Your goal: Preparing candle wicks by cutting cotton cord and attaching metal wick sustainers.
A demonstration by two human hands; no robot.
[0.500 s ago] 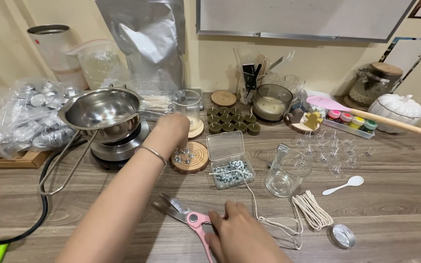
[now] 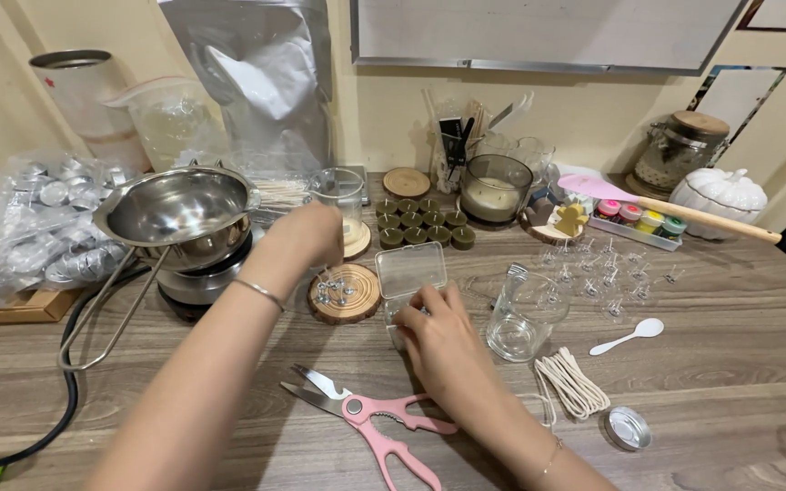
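Right hand (image 2: pixel 443 341) has moved up from the scissors (image 2: pixel 366 418) onto the clear plastic box (image 2: pixel 408 277), fingers curled on it; left hand (image 2: pixel 307 232) closed at the small glass jar (image 2: pixel 343 195), so picking wick tabs (image 2: pixel 334 291) looks next, needing a fine pinch.

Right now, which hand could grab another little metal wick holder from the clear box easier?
Probably the right hand: its fingers already rest at the open clear plastic box. The left hand is farther back, reaching toward the glass jar behind the wood slice holding a few metal wick holders.
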